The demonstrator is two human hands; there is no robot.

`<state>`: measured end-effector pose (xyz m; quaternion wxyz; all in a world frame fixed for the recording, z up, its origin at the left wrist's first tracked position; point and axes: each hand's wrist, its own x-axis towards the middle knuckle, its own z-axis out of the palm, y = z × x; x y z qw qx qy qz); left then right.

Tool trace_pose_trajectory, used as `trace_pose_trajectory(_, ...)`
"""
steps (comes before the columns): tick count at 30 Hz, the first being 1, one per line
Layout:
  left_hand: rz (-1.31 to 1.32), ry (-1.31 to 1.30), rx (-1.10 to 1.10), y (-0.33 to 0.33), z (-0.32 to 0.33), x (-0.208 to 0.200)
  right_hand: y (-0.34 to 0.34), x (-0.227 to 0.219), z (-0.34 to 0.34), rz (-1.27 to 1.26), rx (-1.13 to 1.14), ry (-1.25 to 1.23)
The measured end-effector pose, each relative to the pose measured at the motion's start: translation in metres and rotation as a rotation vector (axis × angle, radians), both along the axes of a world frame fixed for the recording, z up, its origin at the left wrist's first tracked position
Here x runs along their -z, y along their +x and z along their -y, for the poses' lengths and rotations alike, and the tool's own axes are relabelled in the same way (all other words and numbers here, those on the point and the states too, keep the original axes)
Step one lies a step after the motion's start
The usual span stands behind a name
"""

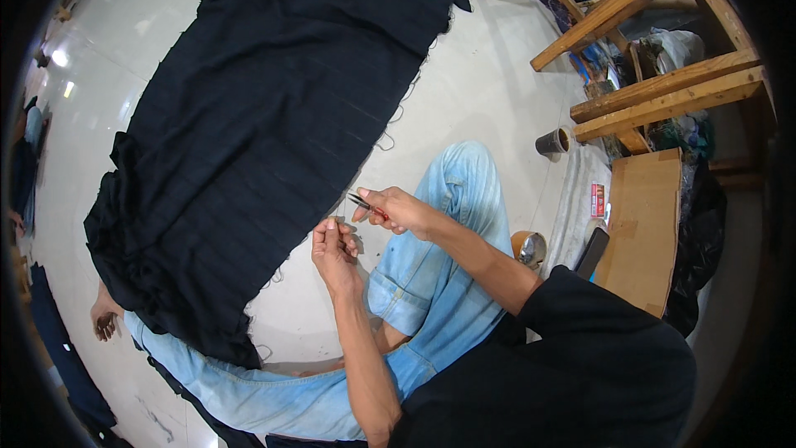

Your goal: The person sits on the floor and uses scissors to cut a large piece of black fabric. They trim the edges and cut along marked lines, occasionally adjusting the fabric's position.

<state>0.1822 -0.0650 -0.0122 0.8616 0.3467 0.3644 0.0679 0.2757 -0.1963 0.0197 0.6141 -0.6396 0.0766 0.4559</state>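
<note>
A large black cloth (265, 91) with frayed edges and loose threads lies spread over the floor and across my left lower leg. At its right edge my left hand (333, 257) is closed, thumb and fingertips pinched together at the border. Whether a loose thread is also between those fingers is too small to tell. Just to the right and slightly farther away, my right hand (400, 211) grips small thread snips (377, 211) with a red handle. Their dark blades point left toward the cloth's edge, a short way from my left fingertips, and look slightly apart.
My legs in light blue jeans (464, 191) are bent around the near floor. Wooden stools (655, 99) stand at the far right. Nearby are a dark cup (550, 143), a cardboard sheet (637, 232), a phone (591, 254) and a black plastic bag (701, 257). Dark fabric (66, 348) lies at the left.
</note>
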Motion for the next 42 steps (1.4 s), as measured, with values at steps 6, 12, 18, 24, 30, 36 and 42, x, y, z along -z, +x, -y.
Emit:
trace_pose_trajectory(6, 0.045, -0.070, 0.021, -0.003, -0.003, 0.006, 0.011, 0.007, -0.010, -0.192, -0.093, 0.009)
trace_pose_trajectory(12, 0.060, -0.071, 0.048, -0.005, -0.005, 0.008, 0.020, 0.008, -0.013, -0.278, -0.008, 0.085)
trace_pose_trajectory(18, 0.080, -0.091, 0.043, -0.005, -0.006, 0.010, 0.022, 0.018, -0.008, -0.362, -0.017, 0.149)
trace_pose_trajectory(24, 0.086, -0.096, 0.044, -0.005, -0.007, 0.008, 0.024, 0.012, -0.010, -0.367, 0.028, 0.150)
trace_pose_trajectory(30, 0.079, -0.092, 0.067, -0.006, -0.007, 0.010, 0.024, 0.013, -0.009, -0.348, 0.054, 0.148)
trace_pose_trajectory(36, 0.083, -0.095, 0.065, -0.006, -0.008, 0.011, 0.024, 0.012, -0.011, -0.321, 0.050, 0.133)
trace_pose_trajectory(42, 0.076, -0.091, 0.070, -0.006, -0.008, 0.012, 0.024, 0.014, -0.010, -0.304, 0.041, 0.118)
